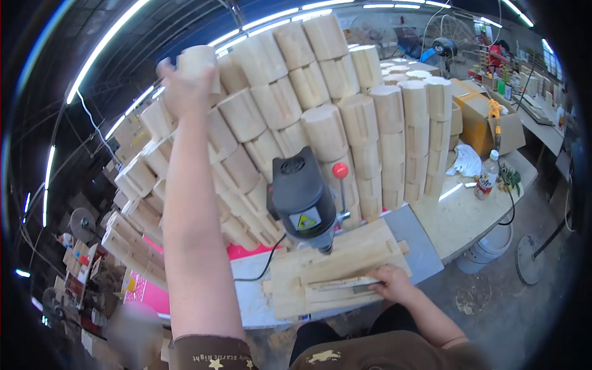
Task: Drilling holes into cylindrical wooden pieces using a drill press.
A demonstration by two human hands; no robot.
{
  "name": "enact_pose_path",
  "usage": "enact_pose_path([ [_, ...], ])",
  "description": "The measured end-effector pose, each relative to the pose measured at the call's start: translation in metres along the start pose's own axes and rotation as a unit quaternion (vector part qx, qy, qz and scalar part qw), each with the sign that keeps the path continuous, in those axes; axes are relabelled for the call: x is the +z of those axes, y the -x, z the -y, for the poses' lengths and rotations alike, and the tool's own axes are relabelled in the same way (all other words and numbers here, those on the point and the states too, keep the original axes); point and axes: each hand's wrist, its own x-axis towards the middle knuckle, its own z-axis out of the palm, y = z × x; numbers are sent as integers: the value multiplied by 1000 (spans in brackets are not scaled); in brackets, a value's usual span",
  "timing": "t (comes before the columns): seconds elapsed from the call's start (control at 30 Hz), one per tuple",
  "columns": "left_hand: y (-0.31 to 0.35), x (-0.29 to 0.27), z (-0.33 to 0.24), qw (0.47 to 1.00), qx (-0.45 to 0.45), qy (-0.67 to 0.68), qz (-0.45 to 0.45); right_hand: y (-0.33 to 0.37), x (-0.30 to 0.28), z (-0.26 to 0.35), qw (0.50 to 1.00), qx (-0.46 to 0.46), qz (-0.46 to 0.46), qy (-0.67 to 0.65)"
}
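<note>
My left hand [184, 89] is raised at the upper left, its fingers wrapped round a pale wooden cylinder [200, 60] on top of a tall stack. Rows of similar wooden cylinders [325, 132] are piled in columns behind the bench drill press [302, 194], which has a dark housing and a red-knobbed lever [340, 171]. Below the drill lies a wooden jig [345, 250] with a long slot. Over its near right part, my right hand [394, 283] is closed on a thin flat strip [345, 285]; whether that is a tool is unclear.
The work table [472, 213] carries a plastic bottle [487, 176], a white cloth [465, 161] and a cardboard box [484, 117]. A bucket [487, 250] stands below its right side. A black cord [265, 265] runs left from the drill. Another person [497, 55] is far right.
</note>
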Motion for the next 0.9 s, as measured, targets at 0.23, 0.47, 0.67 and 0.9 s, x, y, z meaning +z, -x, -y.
enact_pose_path([
  [0.23, 21, -4, 10, 979, -1, -194, 59, -6, -1, 8, 1000, 8, -13, 2],
  [0.47, 24, -14, 60, 993, 95, -1, -62, 1, 1, 12, 1000, 10, 3, -8],
  [0.67, 52, -93, 66, 962, 234, 66, -123, -2, -2, 13, 1000, -6, 8, -10],
  [0.9, 208, -198, 106, 886, 444, -4, 134, -13, -2, -4, 997, 26, 44, -55],
])
